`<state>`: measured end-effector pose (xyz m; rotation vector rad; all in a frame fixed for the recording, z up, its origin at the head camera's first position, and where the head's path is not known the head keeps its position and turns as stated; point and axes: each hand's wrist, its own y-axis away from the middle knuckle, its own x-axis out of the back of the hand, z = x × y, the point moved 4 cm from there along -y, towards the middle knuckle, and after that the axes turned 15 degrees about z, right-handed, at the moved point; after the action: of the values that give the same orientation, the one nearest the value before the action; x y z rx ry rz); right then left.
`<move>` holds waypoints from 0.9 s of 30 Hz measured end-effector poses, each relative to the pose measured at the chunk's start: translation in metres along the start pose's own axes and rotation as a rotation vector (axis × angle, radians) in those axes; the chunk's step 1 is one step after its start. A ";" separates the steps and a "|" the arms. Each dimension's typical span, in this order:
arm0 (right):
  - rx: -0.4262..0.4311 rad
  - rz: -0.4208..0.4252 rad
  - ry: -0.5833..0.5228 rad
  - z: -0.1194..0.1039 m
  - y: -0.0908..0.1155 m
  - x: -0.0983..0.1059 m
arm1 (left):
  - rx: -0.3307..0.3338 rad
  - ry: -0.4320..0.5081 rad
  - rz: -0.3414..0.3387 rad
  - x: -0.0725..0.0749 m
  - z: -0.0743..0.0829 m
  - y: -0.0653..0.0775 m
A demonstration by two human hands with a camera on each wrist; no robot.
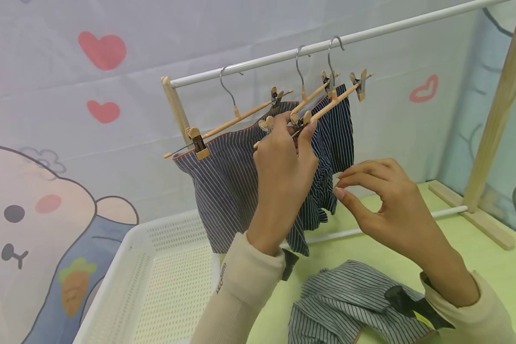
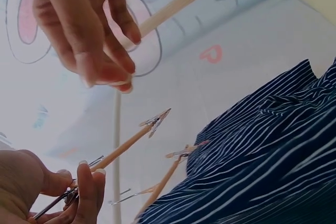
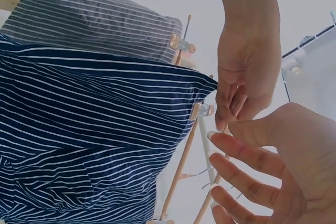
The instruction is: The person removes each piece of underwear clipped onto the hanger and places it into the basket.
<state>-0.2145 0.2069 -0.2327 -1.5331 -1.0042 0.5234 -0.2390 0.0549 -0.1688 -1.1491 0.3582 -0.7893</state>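
My left hand [image 1: 285,162] pinches the near end of a wooden clip hanger [image 1: 337,101], around its clip. The hanger's hook is over the white rail, and its far clip [image 1: 361,86] has no cloth in it. Behind it, navy shorts with white stripes [image 1: 339,134] hang from a second clip hanger [image 2: 163,184]. Loosely bent and holding nothing, my right hand [image 1: 387,205] is in the air to the right of the navy shorts. Further left, a grey-blue striped garment [image 1: 223,186] hangs by clips from a third hanger [image 1: 236,122].
The white rail [image 1: 266,59] runs between wooden posts, the right one [image 1: 499,105] on a foot. Below left stands a white mesh basket [image 1: 133,239]. A crumpled grey striped garment [image 1: 344,296] lies on the yellow-green table [image 1: 374,248]. A printed cloth [image 1: 146,38] forms the backdrop.
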 end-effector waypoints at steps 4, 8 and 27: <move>0.012 0.013 -0.009 0.000 0.000 0.000 | 0.008 -0.023 -0.003 -0.007 -0.002 -0.003; 0.027 0.030 -0.017 0.000 0.001 0.000 | 0.017 -0.043 -0.012 -0.012 -0.002 -0.006; 0.039 0.016 -0.021 -0.001 0.000 0.003 | 0.017 -0.074 -0.046 -0.036 0.006 -0.025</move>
<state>-0.2121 0.2085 -0.2322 -1.5046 -0.9927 0.5678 -0.2691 0.0797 -0.1485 -1.1714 0.2638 -0.7865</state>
